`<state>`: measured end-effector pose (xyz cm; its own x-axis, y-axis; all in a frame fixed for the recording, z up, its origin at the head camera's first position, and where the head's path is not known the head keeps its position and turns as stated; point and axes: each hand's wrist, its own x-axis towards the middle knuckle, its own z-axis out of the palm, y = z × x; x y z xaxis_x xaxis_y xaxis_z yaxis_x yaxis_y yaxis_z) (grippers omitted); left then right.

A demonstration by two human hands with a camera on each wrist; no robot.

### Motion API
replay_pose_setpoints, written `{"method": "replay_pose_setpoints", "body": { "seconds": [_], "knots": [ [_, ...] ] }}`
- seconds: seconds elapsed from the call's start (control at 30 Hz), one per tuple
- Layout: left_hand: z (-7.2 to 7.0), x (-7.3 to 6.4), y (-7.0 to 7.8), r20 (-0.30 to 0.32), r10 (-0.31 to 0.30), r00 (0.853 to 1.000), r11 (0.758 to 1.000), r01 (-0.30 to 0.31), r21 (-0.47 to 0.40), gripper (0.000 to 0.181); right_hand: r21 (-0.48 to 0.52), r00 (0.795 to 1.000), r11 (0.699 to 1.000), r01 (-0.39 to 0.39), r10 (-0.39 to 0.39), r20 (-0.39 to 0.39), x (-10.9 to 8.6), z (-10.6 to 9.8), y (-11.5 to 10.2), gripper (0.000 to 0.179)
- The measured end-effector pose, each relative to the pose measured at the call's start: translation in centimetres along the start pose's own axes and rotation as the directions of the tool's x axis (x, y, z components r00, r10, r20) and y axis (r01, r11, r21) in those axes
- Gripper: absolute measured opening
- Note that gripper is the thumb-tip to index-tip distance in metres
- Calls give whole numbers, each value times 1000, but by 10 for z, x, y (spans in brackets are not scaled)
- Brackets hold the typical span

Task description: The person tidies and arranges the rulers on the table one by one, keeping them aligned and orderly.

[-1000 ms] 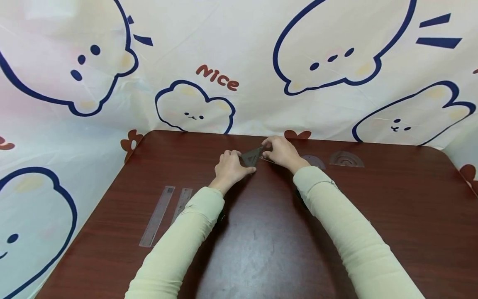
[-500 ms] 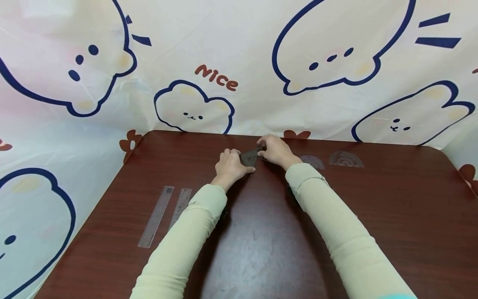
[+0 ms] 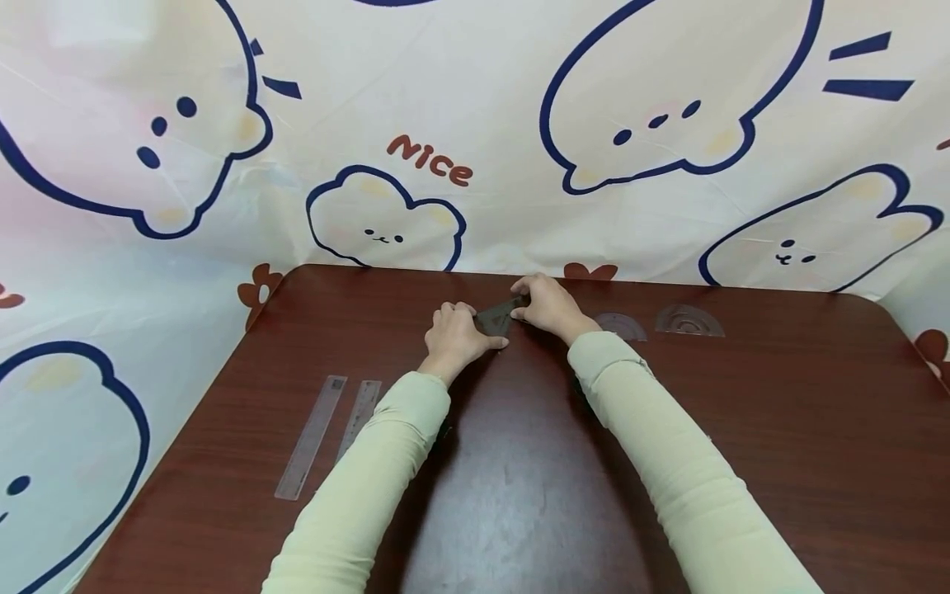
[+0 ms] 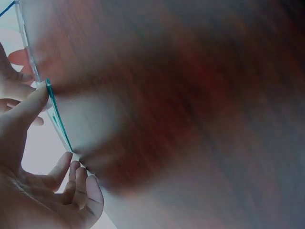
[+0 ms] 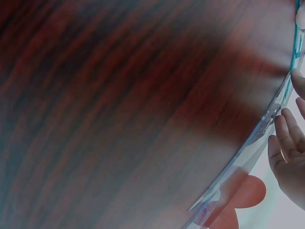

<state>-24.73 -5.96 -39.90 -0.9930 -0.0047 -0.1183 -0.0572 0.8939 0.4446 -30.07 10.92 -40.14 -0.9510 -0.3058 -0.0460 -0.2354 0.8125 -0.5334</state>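
Note:
At the far middle of the table, a dark translucent set square (image 3: 496, 317) is spanned by both hands in the head view. My left hand (image 3: 454, 337) grips it from the left, thumb at the near corner and fingers at the far side. Thumb and fingertips of my right hand (image 3: 551, 305) pinch its right corner. The left wrist view has the set square (image 4: 58, 117) edge-on, a thin green line between thumb and fingers of the left hand (image 4: 35, 176). In the right wrist view, the right hand (image 5: 290, 152) shows beside its edge, partly cut off.
Two clear protractors lie right of the hands, a purplish one (image 3: 622, 326) and a clearer one (image 3: 688, 320). Two clear rulers, a longer one (image 3: 312, 437) and one (image 3: 359, 418) partly behind the left sleeve, lie at left. A printed cloth (image 3: 505, 223) hangs behind the table (image 3: 779, 437).
My right hand has moved slightly left, closer to the left hand, and its fingers now meet the set square's right corner. The left hand has stayed nearly in place.

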Motion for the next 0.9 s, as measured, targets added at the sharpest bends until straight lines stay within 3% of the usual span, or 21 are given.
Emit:
{"method": "replay_pose_setpoints", "body": {
  "seconds": [0.27, 0.47, 0.7, 0.9],
  "knots": [
    [-1, 0, -1, 6, -4, 1000, 1000, 5, -10, 76, 81, 1000, 997, 0, -2, 14, 0, 1, -1, 42],
    [-3, 0, 0, 22, -1, 1000, 1000, 2, -29, 79, 51, 999, 998, 44, -45, 11, -1, -2, -1, 39],
    [-5, 4, -3, 63, 65, 996, 997, -62, -41, 78, 69, 997, 995, 74, -73, -10, -2, -4, -2, 37],
    [-4, 8, -8, 56, 101, 993, 992, -96, -79, 70, 70, 997, 995, 75, -74, -22, -2, -5, -1, 36]
  ]
}}
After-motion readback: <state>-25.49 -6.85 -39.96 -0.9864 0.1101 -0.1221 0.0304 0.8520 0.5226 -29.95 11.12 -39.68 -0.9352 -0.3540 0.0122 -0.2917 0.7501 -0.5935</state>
